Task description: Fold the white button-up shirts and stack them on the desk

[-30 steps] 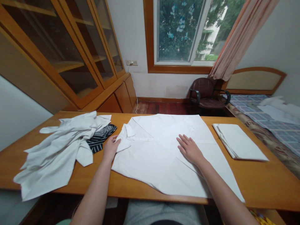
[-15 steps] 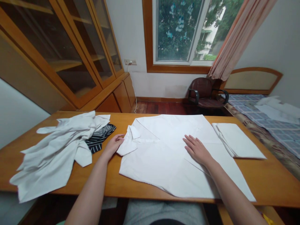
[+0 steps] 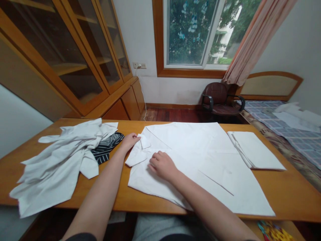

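A white shirt (image 3: 190, 157) lies spread on the wooden table in front of me, its collar (image 3: 140, 150) toward the left. At the collar's upper left edge, my left hand (image 3: 129, 141) is closed, with thumb and fingertips pinching the cloth. My right hand (image 3: 163, 166) is over the shirt just right of the collar, its fingers loosely bent and nothing visible in them. Whether those fingertips touch the cloth I cannot tell. A long crease runs across the lower right part of the shirt.
Crumpled white garments (image 3: 62, 160) lie on the table's left, with a black striped cloth (image 3: 106, 147) beside them. A folded white garment (image 3: 255, 150) is at the right. Beyond the table (image 3: 288, 190) stand a glass-door cabinet (image 3: 110, 90), an armchair (image 3: 217, 97) and a bed (image 3: 283, 124).
My right hand has lifted from the shirt's middle and moved left toward the collar, its fingers curling. My left hand has shifted up along the collar's edge. The shirt has barely moved.
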The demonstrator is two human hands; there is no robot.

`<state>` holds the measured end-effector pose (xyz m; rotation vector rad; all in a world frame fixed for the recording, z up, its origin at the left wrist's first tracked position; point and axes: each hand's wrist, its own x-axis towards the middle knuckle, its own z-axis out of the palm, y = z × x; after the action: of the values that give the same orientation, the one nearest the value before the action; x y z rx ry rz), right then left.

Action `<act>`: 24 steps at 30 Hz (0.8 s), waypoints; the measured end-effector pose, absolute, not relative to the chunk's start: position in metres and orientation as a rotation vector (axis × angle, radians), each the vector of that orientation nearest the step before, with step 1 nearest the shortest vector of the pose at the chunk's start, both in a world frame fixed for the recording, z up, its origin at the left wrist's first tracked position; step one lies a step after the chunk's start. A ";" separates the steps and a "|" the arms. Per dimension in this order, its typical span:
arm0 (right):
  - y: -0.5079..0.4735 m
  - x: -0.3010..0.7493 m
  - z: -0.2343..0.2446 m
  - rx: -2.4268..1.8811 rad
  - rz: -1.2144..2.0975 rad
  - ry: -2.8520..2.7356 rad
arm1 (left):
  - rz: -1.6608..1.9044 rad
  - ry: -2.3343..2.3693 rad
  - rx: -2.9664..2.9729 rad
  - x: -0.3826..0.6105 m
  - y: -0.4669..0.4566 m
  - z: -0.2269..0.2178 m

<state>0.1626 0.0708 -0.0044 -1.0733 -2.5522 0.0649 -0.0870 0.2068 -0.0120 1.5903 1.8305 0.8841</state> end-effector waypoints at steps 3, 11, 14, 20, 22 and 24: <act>0.068 0.116 -0.006 -0.998 0.043 -2.609 | 0.924 1.770 1.533 -0.090 0.209 -0.022; 0.070 0.067 -0.007 -1.095 0.093 -2.598 | 0.918 1.619 1.281 -0.095 0.209 -0.036; 0.075 0.060 -0.009 -1.114 0.123 -2.616 | 0.905 1.594 1.239 -0.096 0.210 -0.037; 0.081 0.054 -0.015 -1.078 0.120 -2.672 | 0.875 1.585 1.243 -0.099 0.212 -0.037; 0.080 0.056 -0.017 -1.040 0.108 -2.697 | 0.869 1.595 1.265 -0.100 0.212 -0.036; 0.079 0.059 -0.019 -0.980 0.078 -2.712 | 0.863 1.612 1.297 -0.102 0.213 -0.033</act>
<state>0.0587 0.0788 -0.0192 -0.9801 -2.7120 0.0778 -0.1016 0.2134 -0.0333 1.2968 1.6121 0.8626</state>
